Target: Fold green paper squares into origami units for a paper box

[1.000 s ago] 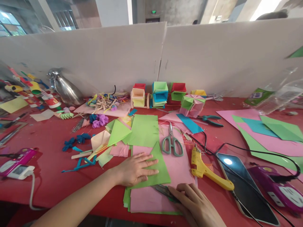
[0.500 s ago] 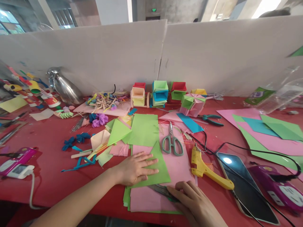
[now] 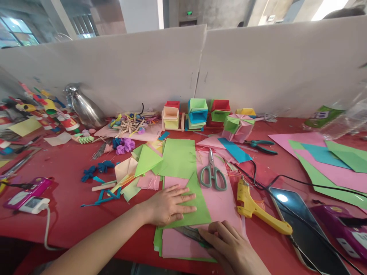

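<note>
My left hand (image 3: 169, 206) lies flat with fingers spread on a folded green paper (image 3: 199, 208), pressing it onto a stack of pink paper (image 3: 183, 244) and green sheets. In my right hand (image 3: 229, 244) is a knife (image 3: 189, 232) with a grey blade and dark handle, its rear part hidden by the fingers. The blade lies along the near edge of the green paper; its tip is partly under that edge. Grey-handled scissors (image 3: 213, 172) rest on the pink paper beyond my hands. A green sheet (image 3: 179, 154) lies behind the left hand.
On the right are a yellow glue gun (image 3: 252, 208), black cables, a phone (image 3: 306, 225) and a purple power strip (image 3: 341, 229). Pliers (image 3: 262, 146) and folded-paper boxes (image 3: 197, 114) stand farther back. Paper scraps and blue strips (image 3: 103, 198) lie left. A metal jug (image 3: 86, 107) stands behind.
The knife and my right hand have slid left along the paper's near edge. My left hand stays flat on the green paper. The camera view has shifted slightly.
</note>
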Action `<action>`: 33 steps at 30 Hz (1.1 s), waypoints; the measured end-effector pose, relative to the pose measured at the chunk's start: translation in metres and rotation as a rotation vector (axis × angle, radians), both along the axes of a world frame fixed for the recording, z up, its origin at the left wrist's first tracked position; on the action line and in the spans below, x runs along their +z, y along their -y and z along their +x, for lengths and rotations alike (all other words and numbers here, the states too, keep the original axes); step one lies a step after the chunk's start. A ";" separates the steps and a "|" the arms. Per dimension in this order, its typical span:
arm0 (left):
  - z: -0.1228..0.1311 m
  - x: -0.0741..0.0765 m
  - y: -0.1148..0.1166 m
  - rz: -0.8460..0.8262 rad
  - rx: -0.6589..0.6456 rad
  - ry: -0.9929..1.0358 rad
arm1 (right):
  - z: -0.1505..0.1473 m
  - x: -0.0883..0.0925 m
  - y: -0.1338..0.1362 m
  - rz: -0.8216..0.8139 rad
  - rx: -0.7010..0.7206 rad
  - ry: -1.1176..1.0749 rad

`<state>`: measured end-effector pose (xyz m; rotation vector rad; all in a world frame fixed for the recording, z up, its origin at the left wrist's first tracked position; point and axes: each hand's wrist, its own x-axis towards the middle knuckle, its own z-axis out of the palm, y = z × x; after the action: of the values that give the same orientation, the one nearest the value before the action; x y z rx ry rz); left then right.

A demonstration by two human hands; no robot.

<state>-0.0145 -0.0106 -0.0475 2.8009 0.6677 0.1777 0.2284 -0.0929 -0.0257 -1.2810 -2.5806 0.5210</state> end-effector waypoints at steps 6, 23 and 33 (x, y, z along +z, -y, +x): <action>0.001 -0.001 -0.001 0.019 0.010 -0.002 | -0.007 -0.011 -0.002 0.016 0.049 -0.062; 0.000 -0.006 -0.002 0.037 0.005 0.038 | -0.021 -0.007 -0.007 0.001 0.102 -0.038; 0.001 -0.006 -0.002 0.031 0.005 0.019 | -0.024 -0.017 -0.004 -0.008 0.095 -0.077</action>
<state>-0.0140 -0.0089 -0.0535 2.8235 0.6736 0.2175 0.2046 -0.0891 -0.0432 -1.1216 -2.5876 0.5866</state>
